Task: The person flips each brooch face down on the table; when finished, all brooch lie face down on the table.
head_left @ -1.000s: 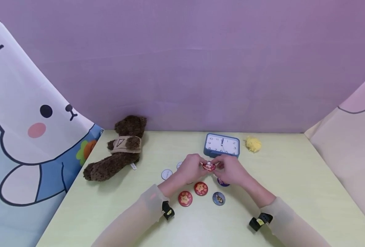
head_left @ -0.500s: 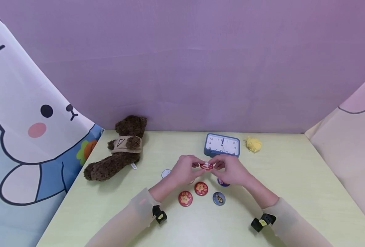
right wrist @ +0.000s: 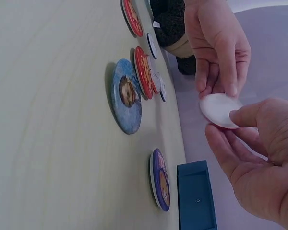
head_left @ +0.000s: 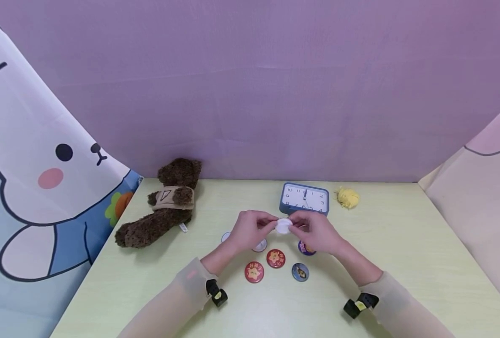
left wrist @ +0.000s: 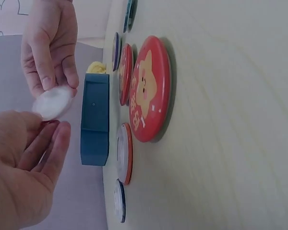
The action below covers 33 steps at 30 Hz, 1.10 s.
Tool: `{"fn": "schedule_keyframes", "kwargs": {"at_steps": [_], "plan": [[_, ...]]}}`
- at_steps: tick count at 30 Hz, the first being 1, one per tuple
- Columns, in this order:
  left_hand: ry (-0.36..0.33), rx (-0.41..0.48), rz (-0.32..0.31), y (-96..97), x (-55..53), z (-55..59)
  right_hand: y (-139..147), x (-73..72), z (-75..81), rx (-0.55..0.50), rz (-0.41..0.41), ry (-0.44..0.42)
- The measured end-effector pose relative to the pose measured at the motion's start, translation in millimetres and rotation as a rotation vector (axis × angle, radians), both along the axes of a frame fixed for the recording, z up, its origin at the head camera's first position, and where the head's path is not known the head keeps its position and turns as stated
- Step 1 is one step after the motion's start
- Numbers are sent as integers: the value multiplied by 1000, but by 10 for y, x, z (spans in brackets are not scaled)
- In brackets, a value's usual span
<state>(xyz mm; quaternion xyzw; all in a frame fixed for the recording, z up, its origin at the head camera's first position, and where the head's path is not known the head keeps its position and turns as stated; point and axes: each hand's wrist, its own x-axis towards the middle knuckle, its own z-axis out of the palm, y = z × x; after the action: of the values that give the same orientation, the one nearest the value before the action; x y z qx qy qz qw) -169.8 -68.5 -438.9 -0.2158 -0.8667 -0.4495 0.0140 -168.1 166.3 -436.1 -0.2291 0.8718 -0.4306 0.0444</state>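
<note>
Pale-green wood-grain table lay below my fingers; L hand & R hand pinched round, red-edged, white-backed badge, just flipped, so front prob. faced down.

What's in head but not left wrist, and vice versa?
Head only: the brown plush toy, the clock's dial and the black wrist devices.

Left wrist only: a red edge on the held white-backed badge, which shows just white in head, and a small round mark on the clock's blue side.

Both: left grip and right grip pinching that badge, two red star badges on the table, the yellow fuzzy item, and part of the clock.
</note>
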Motion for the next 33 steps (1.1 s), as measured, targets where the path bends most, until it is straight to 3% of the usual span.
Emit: {"fn": "schedule_keyframes", "kwargs": {"at_steps": [11, 19, 33], "plan": [[-64, 57, -11, 16, 28, 2, -41, -9, 41, -9, 6, -10], [-143, 94, -44, 6, 31, -26, -47, -43, 41, -61, -28, -91], [-155, 72, -72, 1, 27, -68, -30, -45, 0, -139, -61, -189]]}}
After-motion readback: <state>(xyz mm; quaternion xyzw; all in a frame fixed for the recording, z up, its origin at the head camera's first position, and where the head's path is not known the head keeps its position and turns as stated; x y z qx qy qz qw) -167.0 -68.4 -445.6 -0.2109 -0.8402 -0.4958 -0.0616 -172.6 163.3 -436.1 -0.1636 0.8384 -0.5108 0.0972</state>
